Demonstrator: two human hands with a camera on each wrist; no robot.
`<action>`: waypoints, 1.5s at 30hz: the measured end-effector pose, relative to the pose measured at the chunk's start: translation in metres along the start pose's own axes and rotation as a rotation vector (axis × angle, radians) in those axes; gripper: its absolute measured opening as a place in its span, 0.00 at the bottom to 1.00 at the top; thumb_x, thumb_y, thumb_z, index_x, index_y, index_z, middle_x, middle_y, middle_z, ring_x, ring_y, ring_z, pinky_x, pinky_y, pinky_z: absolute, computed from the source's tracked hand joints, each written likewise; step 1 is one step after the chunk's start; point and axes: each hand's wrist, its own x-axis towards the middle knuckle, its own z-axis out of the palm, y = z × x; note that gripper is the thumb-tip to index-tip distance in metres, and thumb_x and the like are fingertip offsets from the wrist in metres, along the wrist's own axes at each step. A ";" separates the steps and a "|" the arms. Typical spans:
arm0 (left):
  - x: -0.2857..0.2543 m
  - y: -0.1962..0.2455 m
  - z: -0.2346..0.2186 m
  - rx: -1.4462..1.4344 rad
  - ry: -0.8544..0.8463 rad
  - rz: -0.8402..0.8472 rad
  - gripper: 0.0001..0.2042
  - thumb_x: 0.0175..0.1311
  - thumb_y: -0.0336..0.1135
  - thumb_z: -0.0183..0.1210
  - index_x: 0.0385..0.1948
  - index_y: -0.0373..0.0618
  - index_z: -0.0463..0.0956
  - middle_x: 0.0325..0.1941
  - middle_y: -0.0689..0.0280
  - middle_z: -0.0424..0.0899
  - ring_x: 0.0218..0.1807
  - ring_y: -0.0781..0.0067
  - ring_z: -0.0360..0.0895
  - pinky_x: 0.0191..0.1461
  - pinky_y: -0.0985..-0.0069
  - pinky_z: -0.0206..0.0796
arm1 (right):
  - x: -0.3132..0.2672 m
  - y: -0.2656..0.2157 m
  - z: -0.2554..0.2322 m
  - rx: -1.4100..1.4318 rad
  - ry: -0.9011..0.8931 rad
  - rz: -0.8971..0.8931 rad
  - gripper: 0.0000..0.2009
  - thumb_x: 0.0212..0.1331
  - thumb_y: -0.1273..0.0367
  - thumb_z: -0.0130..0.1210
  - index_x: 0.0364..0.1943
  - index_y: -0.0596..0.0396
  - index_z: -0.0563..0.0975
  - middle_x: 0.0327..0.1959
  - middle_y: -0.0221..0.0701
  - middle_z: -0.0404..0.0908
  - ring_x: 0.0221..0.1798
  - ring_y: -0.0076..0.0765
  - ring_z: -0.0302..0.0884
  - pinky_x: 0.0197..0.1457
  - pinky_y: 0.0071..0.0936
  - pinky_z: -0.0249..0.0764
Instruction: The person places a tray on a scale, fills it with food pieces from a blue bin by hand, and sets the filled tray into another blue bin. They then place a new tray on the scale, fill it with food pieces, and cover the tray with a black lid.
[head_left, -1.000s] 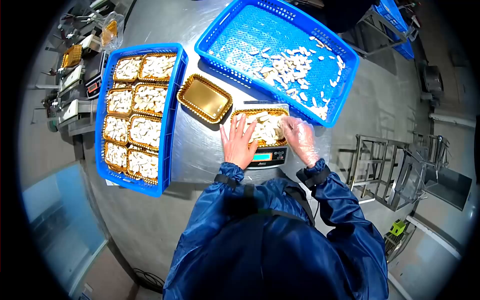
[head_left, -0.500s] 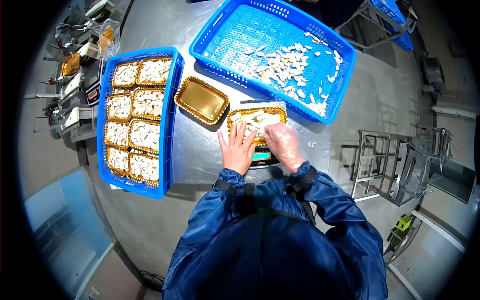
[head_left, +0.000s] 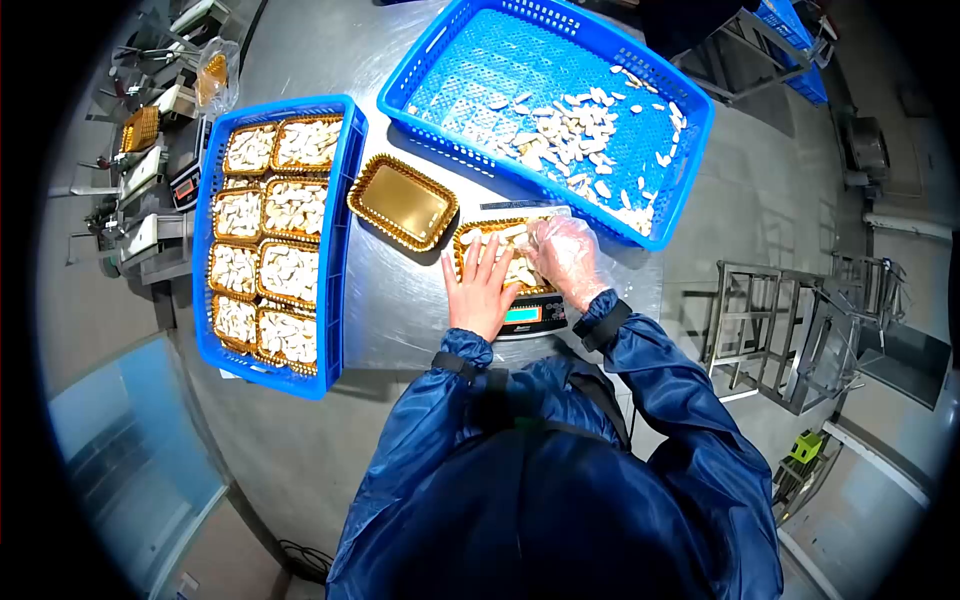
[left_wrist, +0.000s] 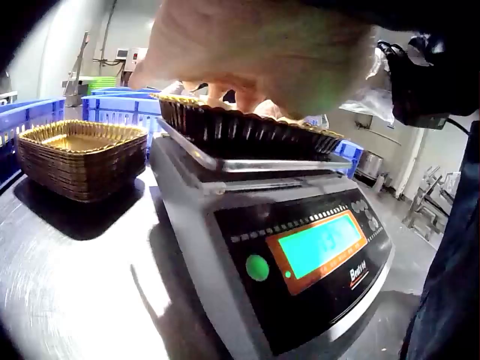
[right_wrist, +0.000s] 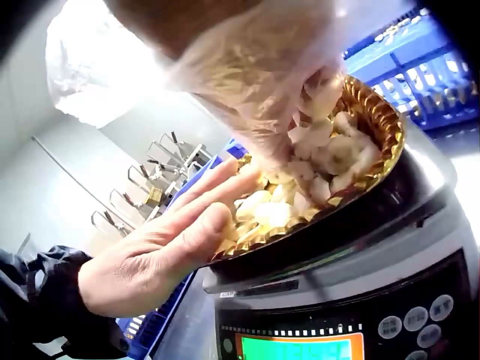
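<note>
A gold-rimmed tray of pale sliced pieces rests on a digital scale with a lit display. My bare left hand lies with fingers straight and spread over the tray's left part, touching the pieces. My right hand, in a clear plastic glove, reaches down into the tray's right part with fingers bent among the pieces; in the right wrist view the glove hides the fingertips. A stack of gold trays, the top one holding nothing, stands left of the scale.
At the left, a blue crate holds several filled gold trays. A larger blue basket with loose pale pieces lies beyond the scale. The steel table ends near my body. Metal frames stand on the floor at the right.
My right hand moved left from the tray's right edge, then shifted slightly up and right over the pieces. My left hand stays on the tray's left part, with fingers slightly closer together.
</note>
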 end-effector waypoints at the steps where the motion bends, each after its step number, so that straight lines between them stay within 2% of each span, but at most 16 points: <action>1: 0.000 -0.002 0.000 -0.021 -0.004 0.001 0.27 0.66 0.49 0.53 0.66 0.54 0.65 0.74 0.68 0.60 0.77 0.63 0.49 0.75 0.39 0.29 | 0.000 0.002 0.001 0.047 -0.003 -0.006 0.12 0.53 0.59 0.60 0.33 0.52 0.79 0.30 0.39 0.79 0.34 0.47 0.79 0.37 0.42 0.74; 10: 0.010 0.002 0.009 -0.065 0.017 -0.029 0.26 0.68 0.45 0.51 0.67 0.51 0.62 0.74 0.65 0.60 0.77 0.65 0.51 0.76 0.41 0.29 | 0.004 0.007 0.005 0.000 0.087 -0.129 0.09 0.53 0.63 0.58 0.33 0.52 0.80 0.30 0.39 0.78 0.33 0.45 0.79 0.35 0.39 0.75; 13: 0.009 -0.002 0.009 -0.084 0.003 -0.025 0.26 0.68 0.45 0.51 0.68 0.52 0.62 0.74 0.66 0.61 0.76 0.65 0.52 0.76 0.41 0.29 | 0.008 0.005 -0.002 0.034 -0.049 -0.122 0.09 0.53 0.62 0.58 0.32 0.52 0.80 0.28 0.38 0.78 0.32 0.45 0.80 0.34 0.40 0.75; 21: 0.013 0.001 -0.005 -0.213 0.056 -0.079 0.24 0.66 0.38 0.53 0.65 0.49 0.65 0.72 0.62 0.64 0.75 0.60 0.55 0.76 0.43 0.29 | 0.002 0.013 -0.014 0.032 0.019 -0.182 0.10 0.55 0.59 0.60 0.28 0.50 0.80 0.26 0.36 0.78 0.30 0.44 0.79 0.33 0.39 0.75; 22: 0.012 0.003 -0.007 -0.214 0.166 -0.064 0.21 0.64 0.33 0.55 0.61 0.47 0.70 0.69 0.60 0.67 0.73 0.57 0.58 0.76 0.49 0.38 | 0.001 0.015 -0.011 -0.034 -0.003 -0.158 0.10 0.56 0.59 0.60 0.29 0.50 0.80 0.26 0.35 0.78 0.30 0.43 0.79 0.32 0.38 0.74; 23: 0.012 0.005 -0.008 -0.214 0.164 -0.061 0.21 0.64 0.33 0.55 0.61 0.47 0.70 0.69 0.60 0.67 0.73 0.57 0.58 0.76 0.49 0.38 | -0.001 0.016 -0.007 -0.034 -0.004 -0.155 0.10 0.56 0.59 0.60 0.29 0.50 0.80 0.26 0.35 0.78 0.30 0.43 0.79 0.32 0.38 0.74; 25: 0.012 0.006 -0.009 -0.457 0.259 -0.096 0.18 0.62 0.30 0.56 0.55 0.45 0.74 0.65 0.59 0.72 0.69 0.55 0.63 0.72 0.55 0.50 | -0.005 0.015 0.000 0.120 0.149 -0.070 0.11 0.56 0.58 0.59 0.30 0.50 0.81 0.25 0.35 0.79 0.29 0.43 0.79 0.32 0.38 0.74; 26: 0.012 0.013 -0.018 -0.407 0.350 -0.097 0.13 0.60 0.28 0.57 0.47 0.44 0.77 0.55 0.60 0.77 0.61 0.57 0.69 0.64 0.60 0.59 | -0.007 0.011 -0.002 0.120 0.116 -0.046 0.11 0.56 0.58 0.59 0.31 0.51 0.81 0.26 0.36 0.80 0.30 0.44 0.79 0.33 0.39 0.74; 27: 0.011 0.013 -0.017 -0.406 0.351 -0.095 0.13 0.60 0.28 0.57 0.47 0.44 0.77 0.55 0.60 0.77 0.61 0.57 0.69 0.64 0.60 0.59 | -0.006 0.008 -0.004 0.121 0.119 -0.046 0.11 0.56 0.58 0.59 0.31 0.51 0.81 0.26 0.36 0.80 0.30 0.44 0.79 0.33 0.39 0.74; 30: 0.008 0.017 -0.017 -0.572 0.293 -0.204 0.08 0.59 0.29 0.58 0.40 0.47 0.80 0.36 0.61 0.81 0.44 0.57 0.76 0.49 0.64 0.68 | -0.006 -0.004 -0.005 0.066 0.106 -0.113 0.10 0.57 0.61 0.57 0.34 0.52 0.80 0.26 0.37 0.79 0.30 0.44 0.79 0.34 0.38 0.75; 35: -0.004 0.013 -0.014 -0.703 0.193 -0.252 0.07 0.62 0.30 0.57 0.39 0.48 0.82 0.34 0.60 0.82 0.38 0.58 0.79 0.44 0.65 0.71 | -0.006 -0.013 0.005 -0.015 0.094 -0.126 0.09 0.53 0.63 0.57 0.32 0.53 0.79 0.27 0.37 0.79 0.31 0.43 0.79 0.34 0.38 0.75; 39: -0.010 0.003 -0.010 -0.856 0.143 -0.365 0.07 0.63 0.31 0.58 0.40 0.46 0.82 0.36 0.60 0.84 0.34 0.65 0.82 0.39 0.74 0.72 | -0.001 -0.014 0.001 -0.050 0.102 -0.189 0.08 0.53 0.63 0.58 0.31 0.52 0.79 0.25 0.36 0.79 0.33 0.43 0.79 0.33 0.39 0.74; 41: -0.008 -0.004 -0.010 -0.977 0.099 -0.459 0.08 0.64 0.32 0.58 0.43 0.46 0.81 0.37 0.61 0.85 0.37 0.72 0.82 0.40 0.76 0.72 | -0.002 -0.014 -0.009 0.252 0.204 -0.144 0.08 0.54 0.64 0.59 0.30 0.53 0.80 0.25 0.39 0.80 0.31 0.47 0.79 0.32 0.40 0.73; 42: -0.006 -0.006 -0.012 -1.004 0.090 -0.426 0.12 0.67 0.33 0.58 0.49 0.43 0.79 0.39 0.63 0.85 0.39 0.77 0.82 0.41 0.78 0.72 | -0.005 -0.011 -0.005 0.493 0.289 -0.074 0.09 0.59 0.64 0.59 0.30 0.56 0.81 0.24 0.34 0.81 0.27 0.36 0.78 0.31 0.32 0.72; 43: -0.004 -0.006 -0.014 -1.008 0.087 -0.425 0.12 0.67 0.33 0.58 0.49 0.43 0.79 0.39 0.63 0.85 0.39 0.77 0.82 0.41 0.78 0.72 | -0.008 -0.011 -0.006 0.490 0.289 -0.072 0.09 0.59 0.64 0.59 0.30 0.56 0.81 0.24 0.34 0.81 0.27 0.36 0.78 0.31 0.32 0.72; 45: 0.003 -0.003 -0.021 -1.530 -0.064 -0.504 0.16 0.69 0.33 0.56 0.57 0.39 0.74 0.43 0.64 0.85 0.41 0.77 0.82 0.42 0.81 0.73 | -0.021 -0.011 -0.009 1.324 -0.082 0.447 0.12 0.64 0.63 0.57 0.34 0.59 0.81 0.25 0.26 0.80 0.26 0.22 0.74 0.32 0.26 0.72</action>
